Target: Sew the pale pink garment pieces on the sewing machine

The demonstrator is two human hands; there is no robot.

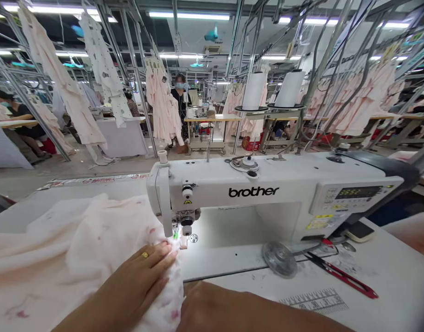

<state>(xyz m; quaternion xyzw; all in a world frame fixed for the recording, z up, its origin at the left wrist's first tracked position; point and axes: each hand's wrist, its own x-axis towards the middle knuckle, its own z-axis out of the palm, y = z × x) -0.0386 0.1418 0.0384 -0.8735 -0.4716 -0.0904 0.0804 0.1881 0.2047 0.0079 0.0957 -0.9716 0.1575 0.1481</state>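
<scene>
My left hand (143,276), with a gold ring on one finger, lies flat with fingers stretched out on a pale pink printed fabric (77,249). Its fingertips rest just left of the presser foot and needle (180,236) of a white Brother sewing machine (253,191). The fabric is bunched up across the left of the white table (388,272). My right forearm (239,309) reaches in from the lower right, and its hand (191,302) goes under the fabric's edge, so its fingers are hidden.
Red-handled thread snips (339,275) and a metal disc (279,259) lie on the table right of the needle, near a printed ruler (315,302). Two white thread cones (270,90) stand behind the machine. Pink garments (163,101) hang on racks; a person (180,99) stands beyond.
</scene>
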